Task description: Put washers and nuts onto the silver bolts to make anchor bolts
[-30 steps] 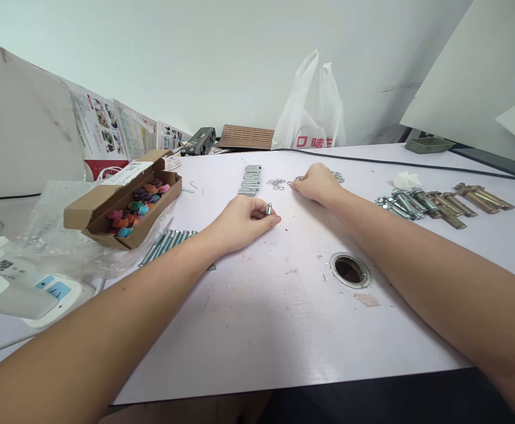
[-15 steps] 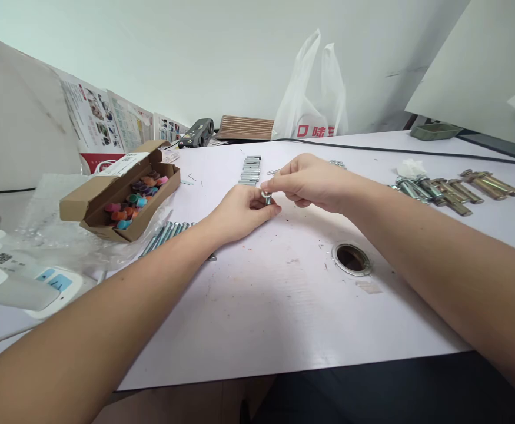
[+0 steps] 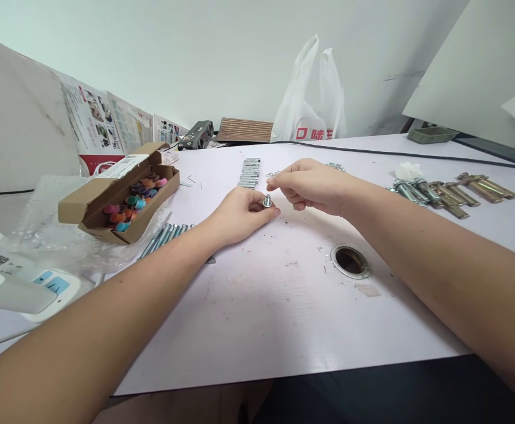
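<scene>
My left hand is closed around a metal bolt, whose end points up between thumb and fingers. A washer sits around the bolt just above the thumb. Close above it on the right is my right hand, index finger reaching toward the bolt's tip and the other fingers loosely curled. No object shows in the right hand. Beyond the left hand lies a row of metal sleeves. Small washers lie partly hidden behind the right hand.
At left, an open cardboard box holds colourful caps, near long bolts and a power strip. Assembled anchor bolts lie at right. A round hole opens in the table. A plastic bag stands behind.
The washer that my right fingers held at the bolt's top now sits lower around it. My right fingers have let go and moved slightly away. The left hand keeps its hold.
</scene>
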`<state>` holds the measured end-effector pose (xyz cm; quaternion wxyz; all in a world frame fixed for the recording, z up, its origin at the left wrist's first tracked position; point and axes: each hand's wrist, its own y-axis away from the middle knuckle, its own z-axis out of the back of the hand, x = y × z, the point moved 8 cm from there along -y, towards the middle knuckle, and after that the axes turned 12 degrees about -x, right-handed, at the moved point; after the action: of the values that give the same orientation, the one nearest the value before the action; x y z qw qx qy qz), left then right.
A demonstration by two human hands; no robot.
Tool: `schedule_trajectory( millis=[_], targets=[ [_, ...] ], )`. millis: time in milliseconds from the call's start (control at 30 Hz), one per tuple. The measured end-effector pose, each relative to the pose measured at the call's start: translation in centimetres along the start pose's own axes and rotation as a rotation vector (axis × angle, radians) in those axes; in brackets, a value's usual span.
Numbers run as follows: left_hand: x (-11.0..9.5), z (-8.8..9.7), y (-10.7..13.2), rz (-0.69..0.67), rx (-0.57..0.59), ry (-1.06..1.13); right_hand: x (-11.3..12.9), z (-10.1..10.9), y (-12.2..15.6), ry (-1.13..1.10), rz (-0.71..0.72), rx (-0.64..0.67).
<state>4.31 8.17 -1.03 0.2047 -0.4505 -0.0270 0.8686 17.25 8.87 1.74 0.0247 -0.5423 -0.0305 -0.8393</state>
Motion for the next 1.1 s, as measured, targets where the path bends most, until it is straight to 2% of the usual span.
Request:
schedule_trajectory(
  millis=[100,200,433,800,967,1100],
  targets=[
    [0.0,0.0,0.0,0.009,0.005,-0.003,0.0,0.2,-0.1,-0.070,-0.049,-0.018],
    [-0.1,0.0,0.0,0.011,0.002,-0.005,0.3,0.2,0.1,-0.098,-0.065,0.049],
    [-0.1,0.1,0.0,0.011,-0.004,0.012,1.6,1.3,0.8,0.004,0.062,0.095],
    [-0.8,-0.4,0.1,-0.022,0.044,0.101,1.7,-1.3,1.1,0.163,0.182,0.233],
    [-0.6,-0.2,0.1,-0.017,0.033,0.052,1.4,-1.4,0.9,0.159,0.187,0.210],
    [-0.2,0.0,0.0,0.009,0.010,0.025,0.9,-0.4,0.4,0.080,0.130,0.147]
  ],
)
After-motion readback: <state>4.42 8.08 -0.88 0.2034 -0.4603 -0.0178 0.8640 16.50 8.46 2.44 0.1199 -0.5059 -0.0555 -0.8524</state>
